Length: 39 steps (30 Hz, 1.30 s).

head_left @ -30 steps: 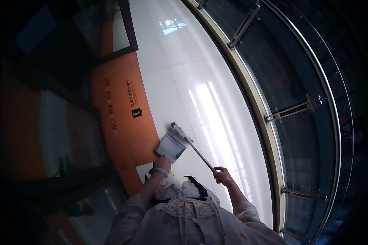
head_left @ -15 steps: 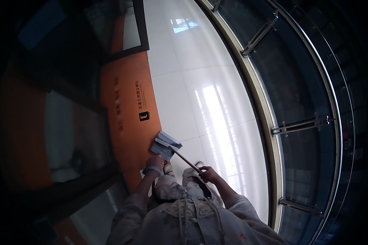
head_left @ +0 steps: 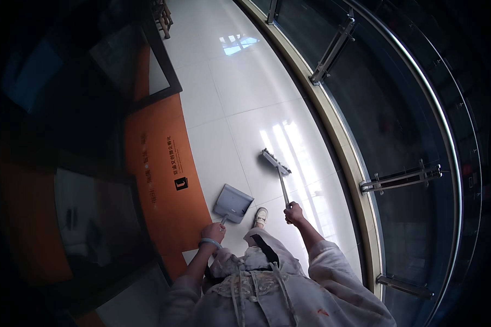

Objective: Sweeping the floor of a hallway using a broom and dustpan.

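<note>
My left hand (head_left: 214,233) is closed round the handle of a grey dustpan (head_left: 234,202), whose pan lies low, close to the floor beside the orange mat. A pale band circles that wrist. With my right hand (head_left: 294,213) I grip the long handle of a broom (head_left: 276,162). Its pale head with dark bristles is stretched out ahead and to the right, over the bright reflections on the tiles. The broom head and the dustpan are apart.
Glossy pale floor tiles (head_left: 240,131) run ahead. An orange mat or panel (head_left: 164,152) with printing borders them on the left, by dark-framed glass. Along the right curves a glass balustrade with a metal handrail (head_left: 444,120). My shoe (head_left: 261,217) stands between the tools.
The broom has swung from against the dustpan out to the front right, and its head is off the pan. The dustpan has turned, so its inside now shows. My right hand moved forward.
</note>
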Tool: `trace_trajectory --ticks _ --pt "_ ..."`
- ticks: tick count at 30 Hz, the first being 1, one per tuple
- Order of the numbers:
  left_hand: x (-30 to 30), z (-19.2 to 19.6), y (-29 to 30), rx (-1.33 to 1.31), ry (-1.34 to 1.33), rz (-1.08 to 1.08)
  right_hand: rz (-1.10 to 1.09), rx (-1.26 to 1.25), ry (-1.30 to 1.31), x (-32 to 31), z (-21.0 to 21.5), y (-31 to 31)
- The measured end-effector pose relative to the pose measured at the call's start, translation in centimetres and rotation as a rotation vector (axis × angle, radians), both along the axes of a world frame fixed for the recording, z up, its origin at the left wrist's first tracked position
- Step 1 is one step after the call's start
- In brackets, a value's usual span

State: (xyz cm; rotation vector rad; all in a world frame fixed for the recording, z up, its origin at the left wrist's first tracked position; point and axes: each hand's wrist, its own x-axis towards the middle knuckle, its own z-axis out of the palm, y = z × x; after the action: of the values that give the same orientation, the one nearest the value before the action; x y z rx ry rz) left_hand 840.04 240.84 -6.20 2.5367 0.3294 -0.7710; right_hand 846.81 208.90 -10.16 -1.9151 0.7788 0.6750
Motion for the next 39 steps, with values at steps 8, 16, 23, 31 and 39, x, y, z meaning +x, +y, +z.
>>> trace_trajectory --ticks 8,16,23,31,39 --pt "7.1 -1.5 -8.2 0.007 -0.035 -0.052 -0.024 0.474 0.391 0.8 3.2 -5.0" --pt "11.5 -0.2 -7.7 0.094 -0.084 0.047 -0.046 0.378 0.281 4.3 5.9 -9.7" --pt "17.0 -0.9 -4.3 0.111 -0.156 0.087 0.000 0.184 0.062 13.3 3.9 -5.6" --pt "25.0 0.0 4.9 0.039 -0.130 0.061 -0.113 0.255 0.010 23.9 2.7 2.8" --pt "28.3 -2.8 14.6 0.010 -0.068 0.151 0.141 0.345 0.261 23.5 -2.2 18.1"
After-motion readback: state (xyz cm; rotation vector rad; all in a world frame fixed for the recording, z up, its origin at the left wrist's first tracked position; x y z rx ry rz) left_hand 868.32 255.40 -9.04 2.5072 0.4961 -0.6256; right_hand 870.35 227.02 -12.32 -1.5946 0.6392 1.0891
